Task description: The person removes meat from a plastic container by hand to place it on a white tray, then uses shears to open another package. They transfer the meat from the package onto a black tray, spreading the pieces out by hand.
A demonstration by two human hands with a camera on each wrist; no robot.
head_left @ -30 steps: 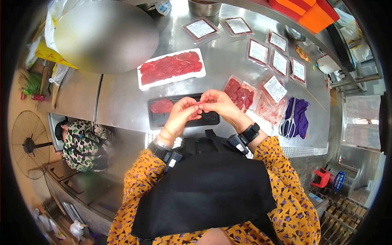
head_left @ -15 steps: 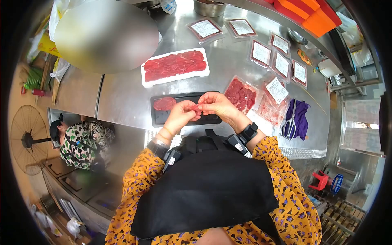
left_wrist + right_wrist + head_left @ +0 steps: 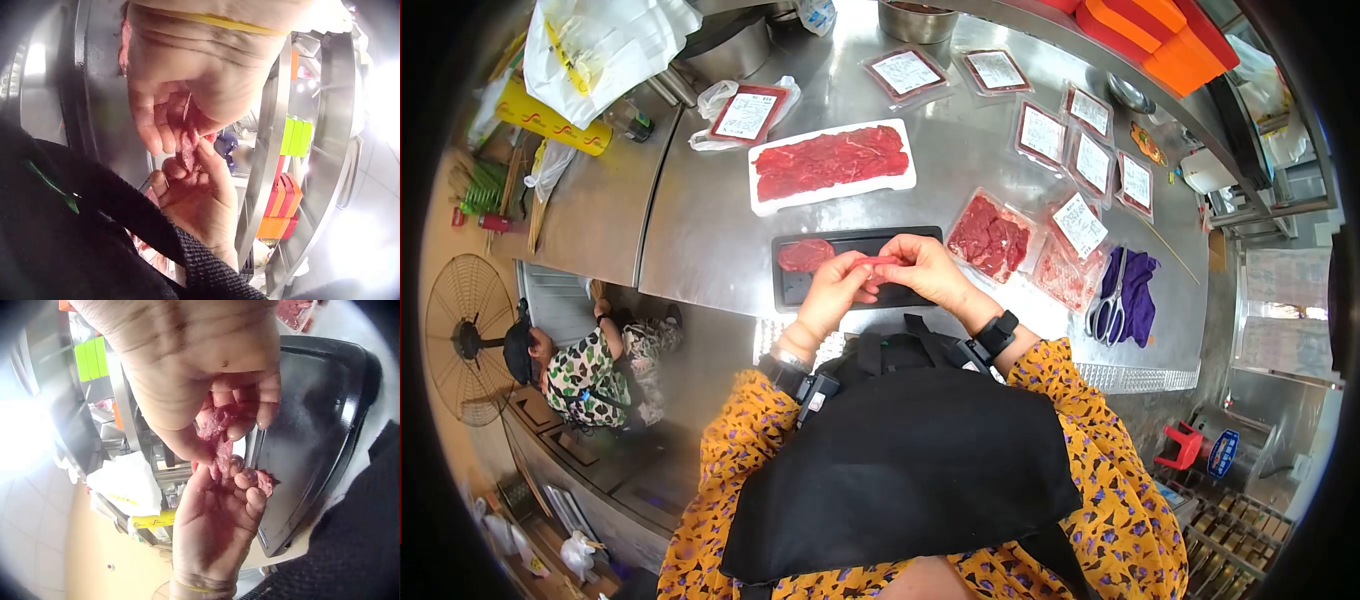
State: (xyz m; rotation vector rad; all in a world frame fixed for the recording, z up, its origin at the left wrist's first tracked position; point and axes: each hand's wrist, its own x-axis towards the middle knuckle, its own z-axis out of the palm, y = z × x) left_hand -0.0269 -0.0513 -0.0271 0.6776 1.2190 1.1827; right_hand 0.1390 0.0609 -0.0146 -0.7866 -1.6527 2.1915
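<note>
Both hands meet over the black tray (image 3: pixel 855 242), fingertips close together. Between them is a small piece of raw red meat (image 3: pixel 880 261). My left hand (image 3: pixel 832 288) pinches one end with thumb and curled fingers. My right hand (image 3: pixel 925 268) pinches the other end. Up close in the right wrist view, the meat strip (image 3: pixel 222 456) looks ragged and spans from one hand to the other. On the left part of the black tray lies a round meat slice (image 3: pixel 805 255). Beyond it, a white tray (image 3: pixel 758 197) carries overlapping red slices (image 3: pixel 830 160).
Right of the black tray lie a pack of red meat (image 3: pixel 990 237) and a paler labelled pack (image 3: pixel 1068 272). Scissors (image 3: pixel 1108 312) rest on a purple cloth (image 3: pixel 1137 295). Several labelled packs (image 3: pixel 1040 132) lie farther back. A person in camouflage (image 3: pixel 590 370) is low at the left.
My hands have shifted slightly left over the black tray, and more of the meat shows between the fingertips. The person at the left now has an arm reaching up.
</note>
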